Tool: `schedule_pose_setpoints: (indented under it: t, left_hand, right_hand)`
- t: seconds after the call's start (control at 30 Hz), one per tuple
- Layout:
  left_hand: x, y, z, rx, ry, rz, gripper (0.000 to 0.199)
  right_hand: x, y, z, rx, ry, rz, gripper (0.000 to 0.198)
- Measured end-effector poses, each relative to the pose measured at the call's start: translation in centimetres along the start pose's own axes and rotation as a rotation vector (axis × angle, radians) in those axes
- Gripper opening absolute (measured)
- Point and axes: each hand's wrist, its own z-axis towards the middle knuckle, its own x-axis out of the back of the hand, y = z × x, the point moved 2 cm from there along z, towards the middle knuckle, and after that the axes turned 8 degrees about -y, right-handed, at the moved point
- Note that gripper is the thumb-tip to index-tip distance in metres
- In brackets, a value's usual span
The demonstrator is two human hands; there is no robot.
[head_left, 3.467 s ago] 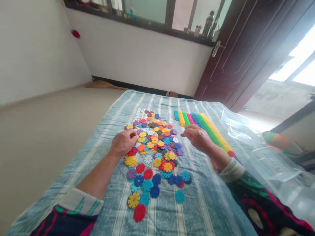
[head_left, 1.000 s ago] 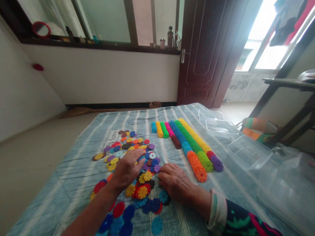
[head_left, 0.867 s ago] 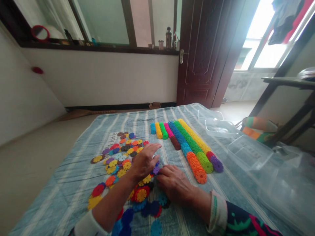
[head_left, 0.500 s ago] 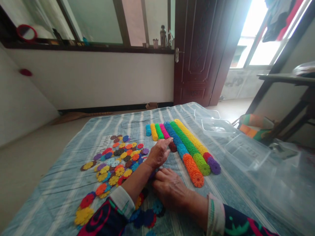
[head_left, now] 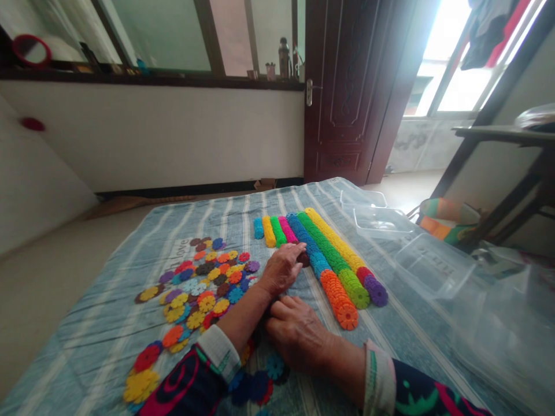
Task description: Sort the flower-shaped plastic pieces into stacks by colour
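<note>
The left hand (head_left: 281, 268) now lies at the near end of the pink stack (head_left: 289, 230) of snowflake discs, its fingers (head_left: 296, 249) curled over the brown discs (head_left: 304, 258) that continue that row; whether they pinch a disc or only press on the row cannot be told, since the fingertips hide the contact. A second ago this hand was spread over the loose discs (head_left: 203, 283) to the left, and it has since crossed to the sorted rows, so a picked disc is apparently being added to a row of its colour. The right hand (head_left: 299, 332) has stayed low on the cloth, palm down with fingers loosely bent over a few blue discs (head_left: 274, 365), gripping nothing that can be seen. Beside the pink stack run the other sorted rows: short light-blue, yellow and green stacks (head_left: 271, 230) on its left, and longer blue, green and yellow rows (head_left: 329, 248) on its right, ending in orange (head_left: 340, 297), green and purple discs. All lie on a blue striped cloth (head_left: 108, 323) covering the bench. Clear plastic containers (head_left: 381, 219) stand to the right of the rows. A white label (head_left: 180, 251) printed on the cloth beside the loose pile reads "love", partly covered by discs.
</note>
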Motion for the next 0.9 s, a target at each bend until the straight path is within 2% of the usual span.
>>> schedule_pose_setpoints:
  t: [0.23, 0.5, 0.9]
  left_hand:
    - [0.0, 0.3, 0.0, 0.011, -0.008, 0.029, 0.053]
    - [0.1, -0.9, 0.1, 0.047, 0.083, -0.024, 0.054]
    - [0.0, -0.8, 0.6, 0.088, 0.008, 0.043, 0.055]
  right_hand:
    - [0.2, -0.1, 0.0, 0.011, -0.013, 0.007, 0.007]
    - [0.0, 0.1, 0.0, 0.005, 0.013, -0.022, 0.014]
    - [-0.1, 0.0, 0.1, 0.009, 0.007, -0.017, 0.013]
